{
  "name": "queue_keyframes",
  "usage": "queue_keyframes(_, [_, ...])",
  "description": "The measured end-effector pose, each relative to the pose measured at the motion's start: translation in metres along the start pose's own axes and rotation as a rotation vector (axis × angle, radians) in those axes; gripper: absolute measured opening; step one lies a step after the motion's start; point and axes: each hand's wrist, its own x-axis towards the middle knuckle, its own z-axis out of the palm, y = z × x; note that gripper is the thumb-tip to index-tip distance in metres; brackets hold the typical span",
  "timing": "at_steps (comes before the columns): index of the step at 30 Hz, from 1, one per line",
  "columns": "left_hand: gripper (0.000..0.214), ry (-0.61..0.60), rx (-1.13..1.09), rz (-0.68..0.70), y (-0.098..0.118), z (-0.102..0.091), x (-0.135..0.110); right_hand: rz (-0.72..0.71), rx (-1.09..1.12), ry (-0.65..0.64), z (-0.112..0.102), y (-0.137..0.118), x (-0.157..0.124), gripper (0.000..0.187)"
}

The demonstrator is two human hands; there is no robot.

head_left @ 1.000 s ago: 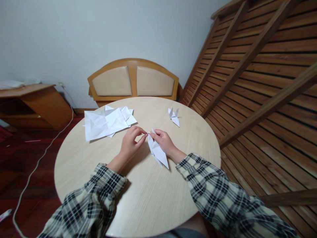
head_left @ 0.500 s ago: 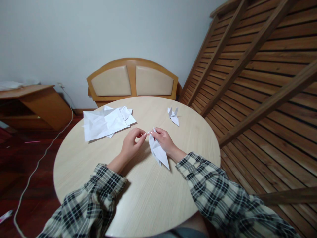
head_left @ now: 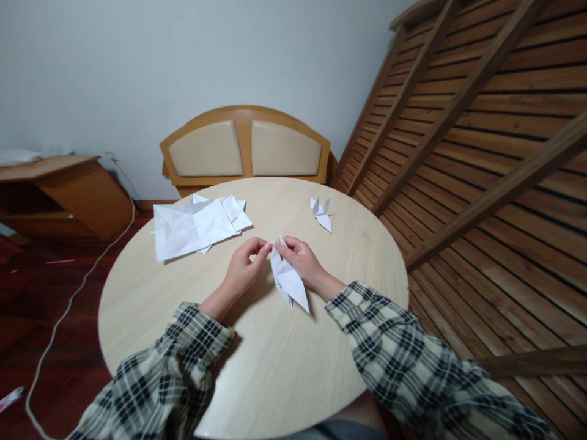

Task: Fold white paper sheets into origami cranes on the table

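Note:
Between my hands, over the middle of the round table, is a white origami crane [head_left: 290, 280] whose long pointed flaps hang down toward me. My right hand [head_left: 301, 258] grips its upper part, thumb on the near face. At the crane's upper left edge, my left hand [head_left: 247, 260] is closed in a pinch, thumb and forefinger together on a small tip of the paper. The fingertips partly hide that tip. Another white paper crane [head_left: 322, 215], with raised points, stands on the table beyond my right hand.
Creased white paper sheets [head_left: 183, 232] lie overlapping at the table's far left. Behind the round table [head_left: 284, 373] is a padded headboard [head_left: 247, 150]. Wooden slats [head_left: 481, 171] lean along the right, a wooden desk [head_left: 68, 195] stands left, and a white cable [head_left: 77, 293] crosses the floor.
The held crane has shifted slightly left and turned a little, its lower points swinging left. My left fingertips have drawn closer to its edge. The other crane and the sheets stay put.

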Motion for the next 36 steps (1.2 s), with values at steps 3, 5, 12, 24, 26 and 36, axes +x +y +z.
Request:
queue_keyframes(3, [0.018,0.02,0.007,0.002,-0.0011,-0.0008,0.0007,-0.014,-0.048,-0.01,-0.0007,0.0001,0.0004,0.03])
queue_keyframes(5, [0.017,0.033,0.018,0.0,-0.0016,-0.0013,0.0009,-0.017,-0.082,-0.019,-0.0012,0.0006,0.0008,0.03])
queue_keyframes(12, [0.025,0.059,-0.006,-0.024,0.0018,-0.0046,0.0019,-0.052,-0.215,-0.023,-0.0043,0.0067,0.0029,0.03])
queue_keyframes(24, [0.031,-0.038,0.002,-0.034,-0.0003,-0.0022,0.0033,-0.147,-0.43,-0.025,-0.0058,0.004,0.0005,0.032])
queue_keyframes(26, [0.031,-0.028,-0.003,-0.027,-0.0003,-0.0023,0.0032,-0.138,-0.427,-0.025,-0.006,0.0042,0.0003,0.033])
queue_keyframes(36, [0.028,-0.019,-0.114,-0.058,0.0011,-0.0044,0.0045,-0.051,-0.325,-0.05,-0.0035,0.0029,0.0007,0.034])
